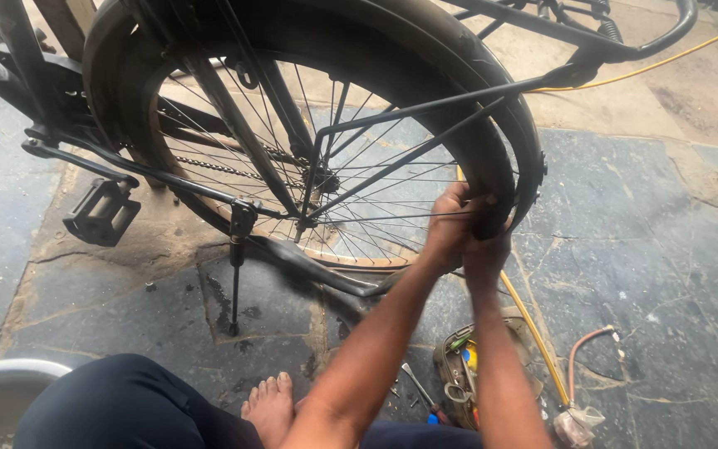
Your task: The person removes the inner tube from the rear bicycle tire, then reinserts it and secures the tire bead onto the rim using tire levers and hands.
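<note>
Both my hands grip the black tyre (pixel 500 166) at the back of the bike wheel (pixel 326 179). My left hand (pixel 450 224) and right hand (pixel 488 241) have fingers curled tight around it, just above the stone floor (pixel 650 249).

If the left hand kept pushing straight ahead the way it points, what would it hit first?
The left hand already grips the tyre, so it would press straight into that, with the mudguard just beyond. Depth is hard to judge.

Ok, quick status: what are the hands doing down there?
Both hands, left and right, gripping the rear tyre at the rim. Bicycle propped on its stand. Mudguard stays close above.
</note>
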